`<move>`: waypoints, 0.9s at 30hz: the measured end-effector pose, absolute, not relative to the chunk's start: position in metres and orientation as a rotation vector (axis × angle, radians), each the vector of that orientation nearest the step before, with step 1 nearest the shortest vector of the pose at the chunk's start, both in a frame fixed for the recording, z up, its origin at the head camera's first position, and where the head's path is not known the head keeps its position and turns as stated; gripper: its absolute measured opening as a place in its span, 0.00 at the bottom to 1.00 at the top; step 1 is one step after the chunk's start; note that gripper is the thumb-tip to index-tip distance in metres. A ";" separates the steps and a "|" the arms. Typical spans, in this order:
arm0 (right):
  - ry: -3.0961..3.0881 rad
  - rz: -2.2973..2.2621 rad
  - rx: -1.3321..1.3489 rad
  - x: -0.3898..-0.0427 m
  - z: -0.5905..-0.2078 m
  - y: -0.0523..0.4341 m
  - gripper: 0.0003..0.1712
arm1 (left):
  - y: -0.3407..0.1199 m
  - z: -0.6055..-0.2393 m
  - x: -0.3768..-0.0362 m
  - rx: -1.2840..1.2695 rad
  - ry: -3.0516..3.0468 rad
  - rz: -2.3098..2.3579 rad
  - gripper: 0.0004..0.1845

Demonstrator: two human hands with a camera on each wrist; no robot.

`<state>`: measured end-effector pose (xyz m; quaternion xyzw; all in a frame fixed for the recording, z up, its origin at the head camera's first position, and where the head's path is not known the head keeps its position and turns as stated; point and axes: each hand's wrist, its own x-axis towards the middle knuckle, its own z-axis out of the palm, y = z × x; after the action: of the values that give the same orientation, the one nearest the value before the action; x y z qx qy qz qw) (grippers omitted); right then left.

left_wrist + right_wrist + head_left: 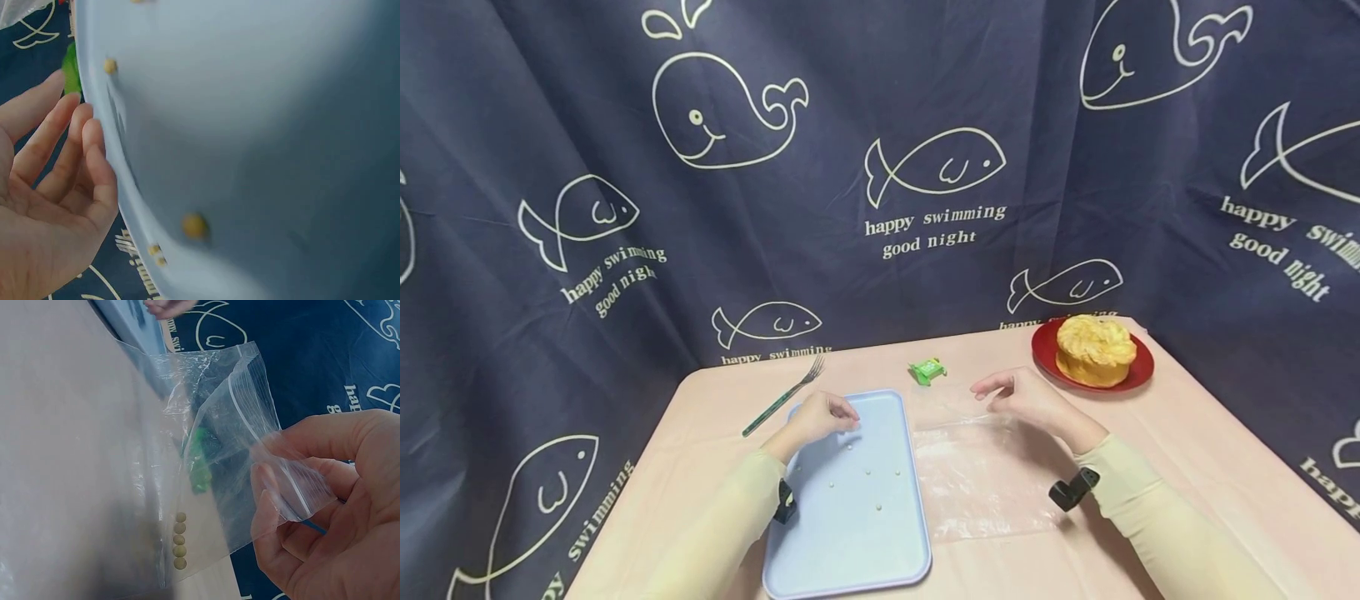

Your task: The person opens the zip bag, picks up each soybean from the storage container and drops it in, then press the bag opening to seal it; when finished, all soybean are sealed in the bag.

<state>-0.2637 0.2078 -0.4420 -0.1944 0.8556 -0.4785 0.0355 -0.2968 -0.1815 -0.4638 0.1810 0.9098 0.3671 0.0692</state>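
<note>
My left hand (820, 417) hovers over the upper part of the light blue tray (850, 550), fingers loosely curved. In the left wrist view nothing shows between its thumb and fingertips. Small round yellowish beads (878, 507) lie scattered on the tray; several show larger in the left wrist view, one bead (195, 226) blurred. To the tray's right is a clear plastic zip bag (977, 483). My right hand (331, 481) pinches the bag's zip edge between thumb and fingers. Several yellowish beads (180, 540) line up along the bag's crease in the right wrist view.
A green wrapped packet (928, 371) lies beyond the tray and bag. A fork (784, 397) with a dark green handle rests left of the tray. At the back right, a red plate (1045, 350) bears a golden bun (1096, 352). A dark curtain (820, 250) hangs behind the pink table.
</note>
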 end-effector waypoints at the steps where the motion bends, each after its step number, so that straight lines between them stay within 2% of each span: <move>1: 2.630 -1.473 -0.588 -0.264 -0.442 0.207 0.22 | -0.184 -0.464 -0.295 0.549 2.724 1.074 0.04; 13: 2.605 -1.509 -0.618 -0.267 -0.442 0.201 0.21 | -0.185 -0.461 -0.282 0.618 2.673 0.987 0.05; 27: 2.579 -1.559 -0.587 -0.268 -0.446 0.205 0.20 | -0.168 -0.448 -0.297 0.706 2.696 1.095 0.04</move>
<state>-0.2685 0.2051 -0.4463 -0.1911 0.8395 -0.5075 0.0359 -0.2965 -0.1679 -0.4484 0.2351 0.8979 0.3648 0.0737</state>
